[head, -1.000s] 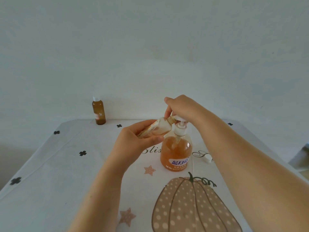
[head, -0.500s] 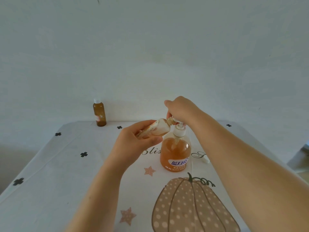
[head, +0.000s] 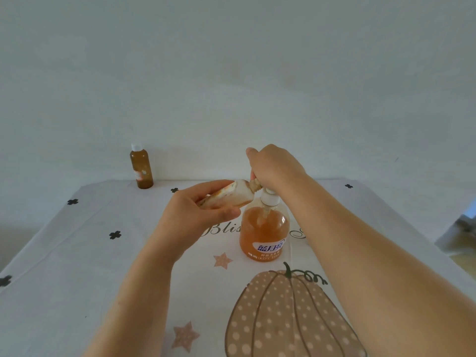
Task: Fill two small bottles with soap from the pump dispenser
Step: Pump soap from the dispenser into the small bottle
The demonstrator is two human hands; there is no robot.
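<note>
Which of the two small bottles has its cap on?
The standing bottle at the far left, white cap on. The tilted bottle in the left hand is uncapped.

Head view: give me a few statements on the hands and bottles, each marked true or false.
1. The left hand holds a small bottle tilted, neck toward the pump dispenser. True.
2. The right hand holds a loose cap. False: it grips the pump dispenser's head.
3. A second bottle stands capped at the table's far-left corner. True.
4. The pump dispenser is empty. False: orange soap fills much of it.
</note>
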